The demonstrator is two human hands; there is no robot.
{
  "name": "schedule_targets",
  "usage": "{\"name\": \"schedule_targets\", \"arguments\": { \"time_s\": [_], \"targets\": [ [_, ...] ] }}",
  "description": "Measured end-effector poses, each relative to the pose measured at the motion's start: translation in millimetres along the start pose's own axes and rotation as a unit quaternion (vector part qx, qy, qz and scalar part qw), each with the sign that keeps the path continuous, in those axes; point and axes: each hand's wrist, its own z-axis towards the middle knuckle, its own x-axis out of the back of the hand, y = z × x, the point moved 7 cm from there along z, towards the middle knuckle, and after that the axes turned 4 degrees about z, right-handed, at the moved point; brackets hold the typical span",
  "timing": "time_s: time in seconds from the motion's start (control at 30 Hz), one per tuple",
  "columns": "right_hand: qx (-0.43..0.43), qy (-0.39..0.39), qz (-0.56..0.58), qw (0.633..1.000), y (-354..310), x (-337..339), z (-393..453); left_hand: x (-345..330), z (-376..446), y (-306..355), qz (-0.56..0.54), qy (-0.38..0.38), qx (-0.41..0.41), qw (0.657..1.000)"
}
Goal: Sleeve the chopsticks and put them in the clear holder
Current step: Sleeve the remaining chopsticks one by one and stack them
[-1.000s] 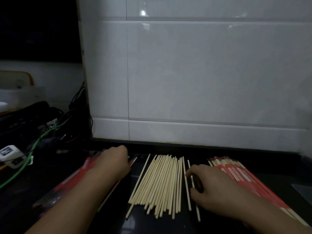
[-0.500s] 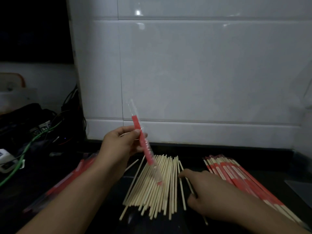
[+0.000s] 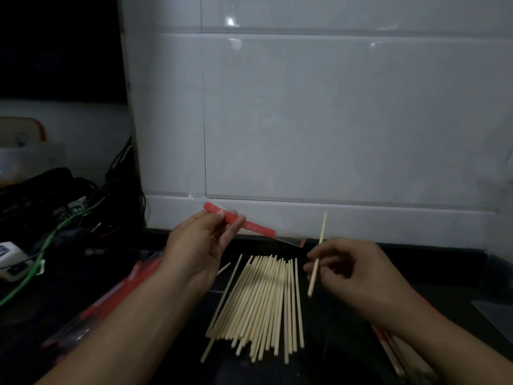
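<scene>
Left hand (image 3: 200,245) pinches a red sleeve (image 3: 244,225); right hand (image 3: 352,270) lifts a chopstick (image 3: 316,262).

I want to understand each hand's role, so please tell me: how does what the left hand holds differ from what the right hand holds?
The left hand pinches a red and clear sleeve, flat and lying nearly level; the right hand grips a pale bare chopstick, thin and nearly upright. The sleeve's end points toward the right hand; the chopstick's tip points up at the tiled wall. Both are lifted above the loose chopsticks on the counter.
</scene>
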Motion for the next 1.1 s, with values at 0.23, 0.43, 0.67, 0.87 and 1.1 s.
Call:
{"name": "schedule_targets", "arguments": {
  "time_s": [0.23, 0.43, 0.67, 0.87, 1.1],
  "targets": [
    [0.019, 0.117, 0.206, 0.971, 6.5, 5.5, 2.6, -3.6, -6.1, -4.3, -0.011, -0.006, 0.014, 1.000],
    [-0.003, 0.049, 0.287, 0.957, -3.0, -13.7, -1.2, -5.8, -10.4, -9.8, 0.007, -0.001, 0.008, 1.000],
    [0.016, 0.115, 0.258, 0.959, 2.5, 2.2, -1.7, -12.7, -17.4, -11.8, 0.056, -0.009, -0.007, 0.998],
    [0.036, 0.125, 0.238, 0.962, 0.3, 8.1, -1.7, -22.9, -49.4, 44.4, 0.504, 0.063, -0.490, 0.708],
    [0.125, 0.093, 0.064, 0.986, -13.0, -3.4, -12.2, -68.2, -67.3, -29.7, 0.670, -0.235, -0.489, 0.506]
  ]
}}
